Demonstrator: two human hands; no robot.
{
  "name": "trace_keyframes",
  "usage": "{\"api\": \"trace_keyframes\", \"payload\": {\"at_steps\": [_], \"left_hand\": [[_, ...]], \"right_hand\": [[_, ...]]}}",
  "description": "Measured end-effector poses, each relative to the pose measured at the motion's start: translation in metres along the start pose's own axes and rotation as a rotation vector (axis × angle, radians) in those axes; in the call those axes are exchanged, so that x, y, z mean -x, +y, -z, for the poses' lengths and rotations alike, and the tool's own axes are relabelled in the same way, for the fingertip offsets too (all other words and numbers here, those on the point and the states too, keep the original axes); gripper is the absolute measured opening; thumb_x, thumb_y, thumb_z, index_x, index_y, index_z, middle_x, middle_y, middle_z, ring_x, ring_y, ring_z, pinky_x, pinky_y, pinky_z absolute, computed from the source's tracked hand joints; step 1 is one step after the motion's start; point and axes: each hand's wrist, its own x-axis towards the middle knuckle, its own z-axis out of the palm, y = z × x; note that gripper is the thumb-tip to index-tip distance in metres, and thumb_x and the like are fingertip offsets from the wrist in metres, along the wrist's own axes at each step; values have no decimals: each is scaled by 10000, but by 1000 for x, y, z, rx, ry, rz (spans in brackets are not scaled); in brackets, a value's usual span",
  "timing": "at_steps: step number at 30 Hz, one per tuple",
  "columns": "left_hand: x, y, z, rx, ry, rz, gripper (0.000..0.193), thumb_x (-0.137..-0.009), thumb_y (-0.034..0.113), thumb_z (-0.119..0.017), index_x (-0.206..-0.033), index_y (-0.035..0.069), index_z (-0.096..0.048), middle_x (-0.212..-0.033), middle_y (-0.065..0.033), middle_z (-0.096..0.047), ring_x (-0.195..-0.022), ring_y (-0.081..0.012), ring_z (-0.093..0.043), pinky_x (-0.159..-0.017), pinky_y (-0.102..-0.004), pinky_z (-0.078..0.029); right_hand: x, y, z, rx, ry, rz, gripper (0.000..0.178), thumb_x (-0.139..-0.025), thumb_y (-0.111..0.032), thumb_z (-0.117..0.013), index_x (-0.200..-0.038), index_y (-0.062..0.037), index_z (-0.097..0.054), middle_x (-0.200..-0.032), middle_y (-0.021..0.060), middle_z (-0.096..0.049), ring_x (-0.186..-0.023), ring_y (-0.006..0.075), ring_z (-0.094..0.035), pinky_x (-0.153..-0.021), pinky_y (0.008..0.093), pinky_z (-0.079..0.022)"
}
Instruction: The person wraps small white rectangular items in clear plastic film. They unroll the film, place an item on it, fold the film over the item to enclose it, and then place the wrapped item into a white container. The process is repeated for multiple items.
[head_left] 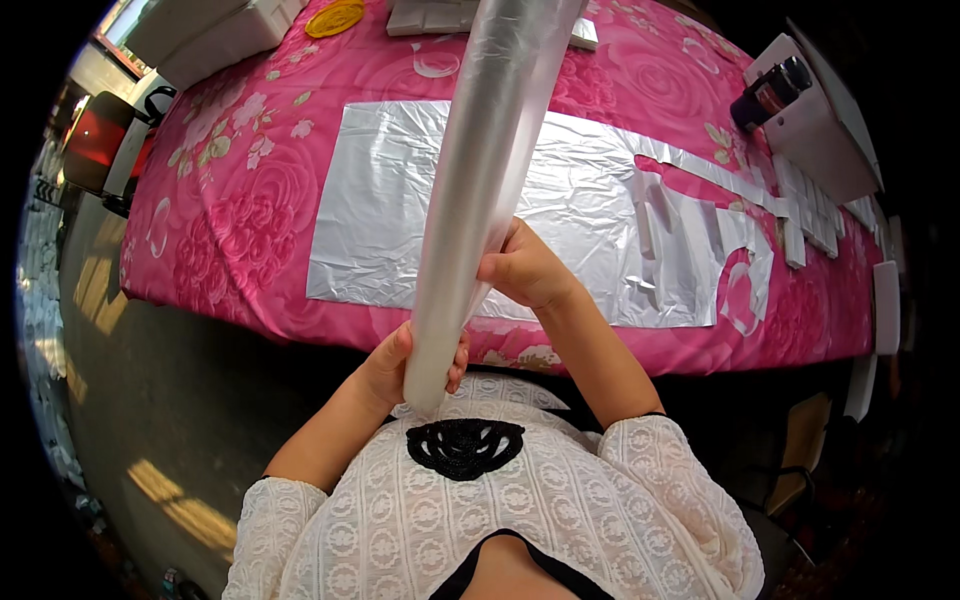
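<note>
A long roll of clear plastic film stands tilted in front of me, its lower end close to my body and its far end leaving the top of the picture. My left hand is wrapped round the roll near that lower end, fingertips showing on its right side. Higher up, my right hand pinches the right edge of the film between thumb and fingers. Behind the roll a silver plastic bag with cut-out handles lies flat on the table, partly covered by the roll.
A pink flowered cloth covers the table. White foam boxes and a yellow round item are at the far left. On the right are a dark bottle, a white box and stacked white packets. Chairs stand on both sides.
</note>
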Motion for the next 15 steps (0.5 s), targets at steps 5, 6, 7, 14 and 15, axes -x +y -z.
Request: {"api": "trace_keyframes", "payload": {"at_steps": [5,6,7,14,15], "left_hand": [[-3,-4,0,337,-267,179,770,-718,675,-541,-1072,-7,-500,-823,-78,-532,-598,-149,-543,-553,-300,-476],[-5,-3,-4,276,-226,184,788,-697,708,-533,-1053,5,-509,-815,-70,-529,-552,-146,-539,-514,-291,-466],[-7,-1,-9,180,-161,100,782,-704,705,-529,-1054,6,-503,-791,-66,-529,-554,-150,-543,-502,-288,-463],[0,-5,-7,-53,-149,-32,809,-745,701,-480,-1061,-44,-482,-748,-96,-549,-577,-168,-581,-493,-283,-491],[1,-8,-3,155,-253,1,833,-754,701,-468,-1069,-70,-484,-790,-126,-567,-603,-171,-601,-512,-285,-511]], "right_hand": [[-5,-1,-17,41,-46,75,610,-651,-336,-795,-1108,-15,-551,-1033,73,-607,-936,169,-591,-823,307,-466],[-5,-2,-18,54,-47,77,622,-649,-350,-795,-1111,-14,-550,-1028,69,-608,-933,167,-591,-825,306,-464],[-4,-3,-17,57,-31,78,570,-660,-338,-788,-1076,-15,-571,-998,63,-619,-916,157,-592,-817,298,-461],[0,-1,-16,75,-5,70,496,-682,-361,-769,-998,-13,-611,-920,56,-638,-872,144,-596,-812,288,-457],[-1,0,-19,83,-13,69,505,-681,-372,-768,-996,-11,-609,-913,56,-637,-869,145,-597,-812,289,-458]]}}
